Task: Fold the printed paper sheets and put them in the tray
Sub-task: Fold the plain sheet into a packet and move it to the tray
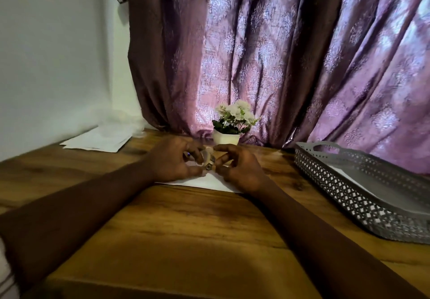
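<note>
A white sheet of paper (204,182) lies on the wooden table (190,219) in front of me, mostly hidden under my hands. My left hand (173,162) and my right hand (239,168) meet above it, and their fingertips pinch a small roll of clear tape (207,159) between them. A stack of white printed sheets (97,139) lies at the back left of the table. The grey perforated tray (349,187) stands at the right, with white paper (356,181) lying inside it.
A small white pot with white flowers (229,124) stands just behind my hands, against a purple patterned curtain (279,54). A plain wall closes the left side. Bare wood runs from my hands to the table's near edge.
</note>
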`<state>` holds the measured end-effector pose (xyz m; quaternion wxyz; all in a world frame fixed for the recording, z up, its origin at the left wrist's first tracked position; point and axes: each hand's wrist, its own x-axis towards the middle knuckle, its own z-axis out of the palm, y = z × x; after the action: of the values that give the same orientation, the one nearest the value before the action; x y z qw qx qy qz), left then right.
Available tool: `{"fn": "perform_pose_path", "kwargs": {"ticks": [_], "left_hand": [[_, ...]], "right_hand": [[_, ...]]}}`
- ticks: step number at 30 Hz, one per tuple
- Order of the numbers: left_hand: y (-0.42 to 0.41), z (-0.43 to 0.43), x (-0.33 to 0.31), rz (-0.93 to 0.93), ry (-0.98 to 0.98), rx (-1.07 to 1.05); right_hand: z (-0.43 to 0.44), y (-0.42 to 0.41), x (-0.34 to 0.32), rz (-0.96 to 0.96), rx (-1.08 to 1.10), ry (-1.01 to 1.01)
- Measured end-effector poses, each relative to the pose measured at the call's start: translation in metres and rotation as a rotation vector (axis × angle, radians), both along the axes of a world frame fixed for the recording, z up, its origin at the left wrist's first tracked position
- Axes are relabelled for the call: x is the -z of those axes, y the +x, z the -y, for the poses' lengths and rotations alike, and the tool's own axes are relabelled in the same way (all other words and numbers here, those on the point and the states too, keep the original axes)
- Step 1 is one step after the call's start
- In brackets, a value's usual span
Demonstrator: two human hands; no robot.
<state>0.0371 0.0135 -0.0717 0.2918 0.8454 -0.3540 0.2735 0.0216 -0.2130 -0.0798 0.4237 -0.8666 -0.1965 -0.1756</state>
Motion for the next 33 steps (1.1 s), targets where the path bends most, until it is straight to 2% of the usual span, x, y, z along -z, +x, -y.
{"fn": "perform_pose_path", "kwargs": {"ticks": [6,9,16,21,24,27,33], "left_hand": [[-0.006,0.006,-0.002,0.019,-0.022,0.047],[-0.012,0.009,-0.004,0.024,0.023,0.077],[-0.025,0.015,-0.009,-0.14,-0.041,0.122],[-0.026,0.013,-0.009,-0.254,-0.07,0.125],[-0.021,0.009,-0.009,-0.181,-0.164,0.016],[-0.006,-0.002,-0.019,-0.087,-0.246,-0.211],[0.066,-0.03,-0.041,-0.166,-0.123,-0.511]], "right_hand": [[-0.001,-0.008,-0.003,-0.048,-0.048,0.188],[0.001,-0.007,-0.003,-0.014,-0.064,0.181],[0.006,-0.005,-0.003,0.038,-0.05,0.247],[0.009,0.001,-0.004,0.099,0.092,0.375],[0.013,0.006,0.001,0.1,0.148,0.381],[0.009,0.01,0.007,0.039,0.149,0.328],[0.008,0.023,0.013,-0.041,0.099,0.357]]}}
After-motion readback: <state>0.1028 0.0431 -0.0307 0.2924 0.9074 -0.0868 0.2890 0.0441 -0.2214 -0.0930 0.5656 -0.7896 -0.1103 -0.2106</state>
